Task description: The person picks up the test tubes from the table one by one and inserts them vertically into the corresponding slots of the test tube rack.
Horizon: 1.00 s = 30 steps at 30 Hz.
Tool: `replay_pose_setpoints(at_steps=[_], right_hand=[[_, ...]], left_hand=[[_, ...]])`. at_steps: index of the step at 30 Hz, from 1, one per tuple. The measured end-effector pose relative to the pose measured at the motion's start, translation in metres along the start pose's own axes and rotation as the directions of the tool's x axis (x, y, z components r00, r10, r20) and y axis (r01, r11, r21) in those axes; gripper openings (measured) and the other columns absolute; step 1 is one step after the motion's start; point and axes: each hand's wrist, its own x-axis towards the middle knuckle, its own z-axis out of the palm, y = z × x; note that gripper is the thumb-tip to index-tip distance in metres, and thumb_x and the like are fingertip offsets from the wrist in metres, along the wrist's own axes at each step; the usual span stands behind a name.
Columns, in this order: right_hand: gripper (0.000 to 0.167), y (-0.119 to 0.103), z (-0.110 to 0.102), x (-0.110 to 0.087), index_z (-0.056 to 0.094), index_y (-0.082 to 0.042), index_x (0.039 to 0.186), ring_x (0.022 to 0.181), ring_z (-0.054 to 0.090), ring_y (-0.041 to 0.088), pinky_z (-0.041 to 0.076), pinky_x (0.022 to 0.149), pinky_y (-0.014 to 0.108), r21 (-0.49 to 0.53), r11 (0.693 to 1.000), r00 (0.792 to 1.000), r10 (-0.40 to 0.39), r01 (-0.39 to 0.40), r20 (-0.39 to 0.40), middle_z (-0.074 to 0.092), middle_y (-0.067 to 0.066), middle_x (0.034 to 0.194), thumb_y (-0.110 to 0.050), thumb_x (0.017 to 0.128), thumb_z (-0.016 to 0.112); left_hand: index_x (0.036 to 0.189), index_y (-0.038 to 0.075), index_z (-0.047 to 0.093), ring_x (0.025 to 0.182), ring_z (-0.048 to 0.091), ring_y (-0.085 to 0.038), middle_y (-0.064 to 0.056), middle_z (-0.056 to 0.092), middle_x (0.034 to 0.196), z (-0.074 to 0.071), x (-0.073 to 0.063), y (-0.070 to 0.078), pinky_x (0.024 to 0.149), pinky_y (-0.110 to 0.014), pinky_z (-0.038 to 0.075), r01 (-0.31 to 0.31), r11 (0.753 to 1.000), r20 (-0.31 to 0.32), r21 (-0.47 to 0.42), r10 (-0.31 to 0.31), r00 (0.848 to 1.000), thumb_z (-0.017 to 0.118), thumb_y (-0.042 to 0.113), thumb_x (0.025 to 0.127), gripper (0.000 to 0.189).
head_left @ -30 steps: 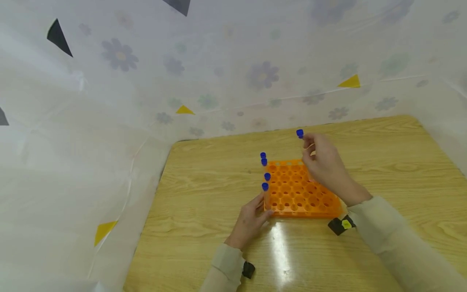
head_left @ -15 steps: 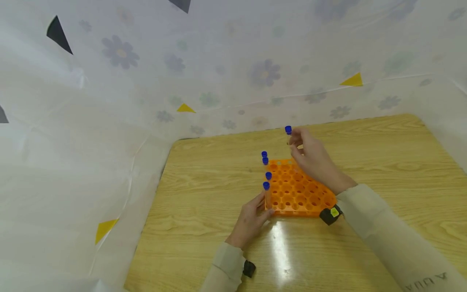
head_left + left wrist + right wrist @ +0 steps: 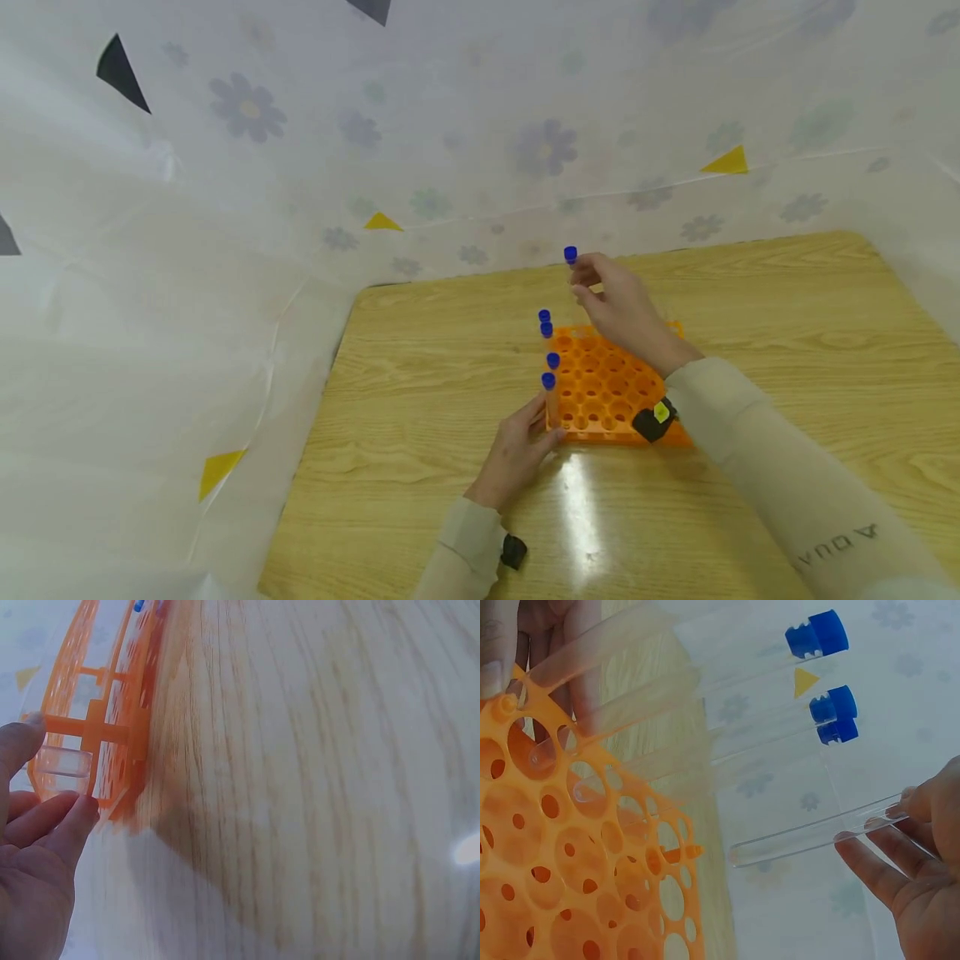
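Note:
An orange test tube rack (image 3: pixel 592 436) with rows of round holes lies on the table. My left hand (image 3: pixel 513 454) grips its near left corner, the thumb (image 3: pixel 24 739) on top and the fingers (image 3: pixel 71 825) below. Several clear test tubes with blue caps stand along the rack's left side, the nearest test tube (image 3: pixel 552 404) right by the left thumb. My right hand (image 3: pixel 615 304) pinches another clear test tube (image 3: pixel 802 834) near its top, blue cap (image 3: pixel 571 254) up. Its rounded lower end is apart from the rack, beyond the rack's far edge in the right wrist view.
The wooden table (image 3: pixel 420 400) extends on both sides of the rack. Behind it and at the left rise flower-printed sheets (image 3: pixel 480 167) with yellow and black triangles. A black wrist camera (image 3: pixel 654 421) on the right sleeve overlaps the rack's near right part.
My right hand has moved left and somewhat away from me with the test tube, past the rack's far edge toward its left side. The left hand and rack have stayed in place.

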Motion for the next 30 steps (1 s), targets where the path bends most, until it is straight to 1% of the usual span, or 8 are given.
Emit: replay_pose_setpoints(at_steps=[7,12,17,21,25,27,30], right_hand=[[0.022,-0.002,0.010,0.009,0.052,-0.003,0.122,0.107,0.061,0.025,0.057,0.090,0.046,0.048,0.999,1.000,0.025,-0.026,0.016,0.060,0.012,0.110,-0.009,0.101,0.054],[0.019,0.001,0.019,0.012,0.052,-0.005,0.119,0.108,0.061,0.024,0.058,0.091,0.046,0.062,0.997,0.999,0.035,-0.037,0.042,0.061,0.010,0.108,-0.009,0.101,0.055],[0.017,0.004,0.025,0.011,0.052,-0.004,0.117,0.110,0.061,0.026,0.057,0.093,0.047,0.079,0.996,0.998,0.036,-0.040,0.057,0.062,0.012,0.109,-0.008,0.101,0.054],[0.014,0.008,0.029,0.011,0.052,-0.005,0.115,0.110,0.061,0.026,0.057,0.093,0.046,0.077,0.996,0.998,0.040,-0.044,0.056,0.062,0.013,0.108,-0.007,0.101,0.054],[0.011,0.013,0.033,0.011,0.053,-0.004,0.111,0.111,0.061,0.026,0.057,0.094,0.046,0.065,0.996,0.996,0.053,-0.057,0.066,0.061,0.013,0.109,-0.007,0.101,0.054],[0.011,0.014,0.034,0.012,0.053,-0.003,0.112,0.113,0.061,0.028,0.056,0.095,0.048,0.062,0.996,0.995,0.058,-0.063,0.078,0.062,0.015,0.110,-0.006,0.101,0.053],[0.011,0.017,0.037,0.013,0.053,-0.005,0.112,0.115,0.061,0.029,0.055,0.096,0.047,0.043,0.997,0.993,0.067,-0.071,0.096,0.063,0.014,0.111,-0.007,0.101,0.054]], left_hand=[[0.153,0.025,0.036,0.135,0.050,-0.012,0.004,0.045,0.153,0.000,0.000,-0.001,0.107,-0.022,0.046,0.015,1.000,-0.002,0.017,-0.015,1.000,0.062,0.029,0.097,0.062],[0.153,0.022,0.038,0.134,0.051,-0.012,0.003,0.047,0.152,0.000,0.000,0.000,0.107,-0.022,0.046,-0.007,0.999,-0.011,0.032,0.007,1.000,0.063,0.027,0.097,0.061],[0.152,0.019,0.039,0.133,0.052,-0.013,0.001,0.049,0.151,0.001,0.000,0.001,0.105,-0.022,0.047,-0.022,1.000,-0.013,0.020,0.023,1.000,0.063,0.025,0.097,0.060],[0.153,0.023,0.037,0.133,0.051,-0.011,0.004,0.047,0.151,0.002,0.000,0.003,0.105,-0.020,0.046,-0.023,1.000,-0.009,0.010,0.023,1.000,0.063,0.025,0.098,0.061],[0.153,0.028,0.035,0.133,0.050,-0.007,0.007,0.046,0.151,0.002,-0.001,0.003,0.104,-0.018,0.046,-0.003,1.000,-0.002,-0.007,0.003,1.000,0.062,0.028,0.098,0.062],[0.153,0.029,0.034,0.133,0.050,-0.007,0.007,0.046,0.151,0.003,-0.001,0.003,0.104,-0.018,0.046,0.001,1.000,0.001,-0.014,-0.001,1.000,0.062,0.029,0.098,0.062],[0.153,0.029,0.034,0.132,0.050,-0.006,0.007,0.046,0.151,0.003,-0.001,0.003,0.104,-0.017,0.046,0.001,1.000,0.001,-0.013,-0.001,1.000,0.062,0.028,0.098,0.062]])
